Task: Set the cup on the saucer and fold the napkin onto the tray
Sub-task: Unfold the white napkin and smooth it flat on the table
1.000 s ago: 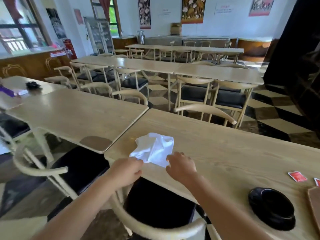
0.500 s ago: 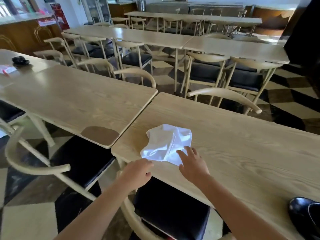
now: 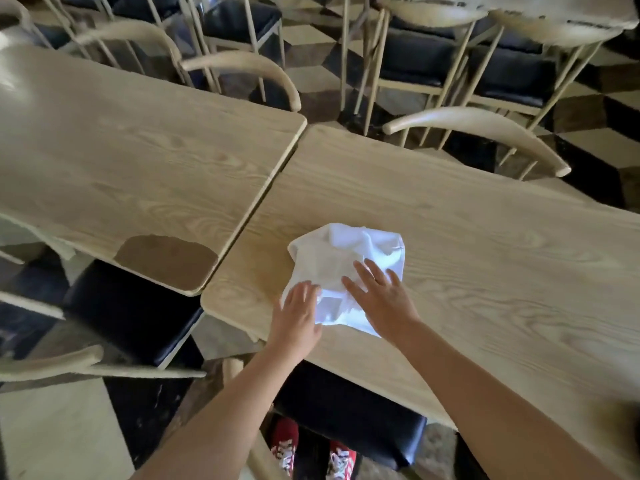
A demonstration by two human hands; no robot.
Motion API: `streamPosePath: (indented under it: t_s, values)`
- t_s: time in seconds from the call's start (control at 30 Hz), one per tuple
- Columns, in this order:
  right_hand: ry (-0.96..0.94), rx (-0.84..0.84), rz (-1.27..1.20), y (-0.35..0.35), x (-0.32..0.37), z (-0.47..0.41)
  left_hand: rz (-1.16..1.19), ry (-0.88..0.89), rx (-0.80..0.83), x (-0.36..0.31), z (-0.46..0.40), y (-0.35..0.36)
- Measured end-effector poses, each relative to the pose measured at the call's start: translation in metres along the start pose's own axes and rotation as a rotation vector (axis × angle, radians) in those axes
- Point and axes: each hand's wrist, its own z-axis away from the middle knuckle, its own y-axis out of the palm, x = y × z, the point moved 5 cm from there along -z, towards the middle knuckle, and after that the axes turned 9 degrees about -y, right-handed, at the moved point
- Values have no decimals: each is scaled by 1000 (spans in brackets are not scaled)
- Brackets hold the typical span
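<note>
Counter [image 3: 121, 161] at far left: pale wood grain, with a brown worn patch [image 3: 168, 261] at its near corner; a black-seated chair [image 3: 131, 313] tucked beneath. Second counter [image 3: 467, 265], butted against the first with a narrow seam between, carries the napkin [image 3: 349, 251]: white cloth, crumpled, lying near the near-left corner. I see the left hand [image 3: 299, 315] flat on the napkin's near-left edge, fingers straight and pressing down. Right hand [image 3: 381, 296] just beside it, palm down, fingers spread over the cloth's middle; neither of the hands pinches or grips the fabric. Both forearms reach in from the lower edge. Black chair seat [image 3: 349, 417] under the second counter, red shoes [image 3: 313, 448] on the floor below. Beyond the counters, further pale-armed chairs [image 3: 485, 126] over a chequered floor [image 3: 588, 109].
</note>
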Motion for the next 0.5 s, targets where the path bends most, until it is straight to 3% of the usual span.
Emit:
streamPosePath:
  t_s: [0.1, 0.17, 0.27, 0.4, 0.5]
  values:
    - [11, -170, -37, -12, -2, -13, 186, -42, -20, 6, -29, -7]
    - [37, -229, -250, -17, -7, -19, 218, -84, 18, 12, -43, -13]
    - [58, -271, -490, -35, -15, -21, 352, -36, 62, 17, -57, -29]
    - [90, -350, -596, -83, -33, -16, 610, -10, 111, 11, -74, -74]
    - [147, -414, -642, -133, -54, -5, 690, 108, 115, -9, -86, -123]
